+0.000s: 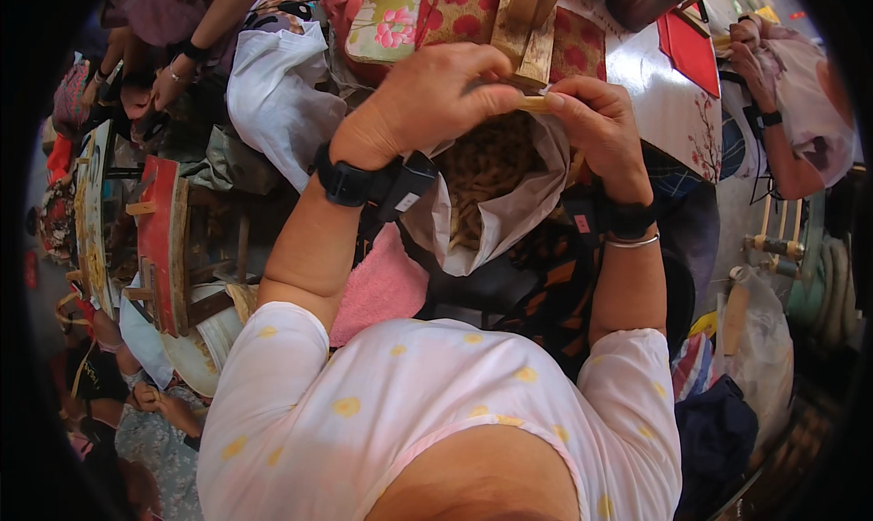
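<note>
My left hand (435, 95) and my right hand (602, 128) meet over an opened white bag (505, 225). Between their fingertips runs a short, pale yellow strip (533, 104), pinched at both ends; its exact kind does not show. Many yellowish-brown, finger-like pieces (482, 180) fill the bag below. Just beyond the strip stands a wooden block frame (527, 35) at the table's edge, close to my left fingers. Whether the strip touches the wood, I cannot tell.
Ahead is a white table (641, 75) with patterned red cloths (459, 14), a red packet (691, 53) and a dark metal container (650, 1). A pink towel (382, 285) lies by my left elbow. Other people's hands (168, 83) are at the left, a red wooden stool (162, 244) below them.
</note>
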`<state>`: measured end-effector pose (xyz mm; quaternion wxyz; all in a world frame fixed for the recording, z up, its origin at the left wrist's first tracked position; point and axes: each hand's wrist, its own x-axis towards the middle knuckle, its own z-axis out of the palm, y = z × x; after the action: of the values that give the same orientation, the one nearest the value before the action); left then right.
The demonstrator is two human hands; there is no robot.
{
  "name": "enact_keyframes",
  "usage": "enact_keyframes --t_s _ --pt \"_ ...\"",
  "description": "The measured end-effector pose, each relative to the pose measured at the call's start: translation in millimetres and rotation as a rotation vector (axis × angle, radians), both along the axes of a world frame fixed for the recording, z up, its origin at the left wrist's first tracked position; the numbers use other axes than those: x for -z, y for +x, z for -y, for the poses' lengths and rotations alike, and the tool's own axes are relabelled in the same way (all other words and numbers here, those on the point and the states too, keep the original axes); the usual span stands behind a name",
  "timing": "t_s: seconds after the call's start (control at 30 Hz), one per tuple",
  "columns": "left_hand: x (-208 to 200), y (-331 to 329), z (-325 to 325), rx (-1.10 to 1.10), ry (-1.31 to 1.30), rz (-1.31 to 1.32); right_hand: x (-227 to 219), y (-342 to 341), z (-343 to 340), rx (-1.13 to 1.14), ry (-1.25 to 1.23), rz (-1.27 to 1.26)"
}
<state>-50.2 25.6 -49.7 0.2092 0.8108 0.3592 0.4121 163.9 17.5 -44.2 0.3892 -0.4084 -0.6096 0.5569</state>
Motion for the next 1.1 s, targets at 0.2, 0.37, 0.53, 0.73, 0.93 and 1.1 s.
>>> enact_keyframes --t_s 0.2,0.37,0.53,0.73,0.93,1.1 --pt "-4.0 0.0 -6.1 0.244 -0.36 -0.15 -10.3 2.3 -3.0 0.01 0.048 0.069" --pt "10.8 6.7 -37.0 0.009 -0.217 -0.109 2.8 -3.0 -38.1 0.188 0.122 0.123" --pt "17.1 18.1 -62.2 -0.264 -0.111 0.004 18.6 -14.0 -71.6 0.309 0.1 -0.062" --pt "23.5 9.2 -56.8 -0.382 -0.073 -0.15 27.9 -16.4 -75.9 0.345 0.047 0.204" --pt "-4.1 22.2 1.7 -0.336 -0.136 -0.275 14.0 -13.6 -36.5 0.08 -0.341 -0.356" --pt "19.5 43.2 10.3 -0.283 -0.258 0.372 14.8 -34.7 -14.9 -0.09 -0.592 -0.604"
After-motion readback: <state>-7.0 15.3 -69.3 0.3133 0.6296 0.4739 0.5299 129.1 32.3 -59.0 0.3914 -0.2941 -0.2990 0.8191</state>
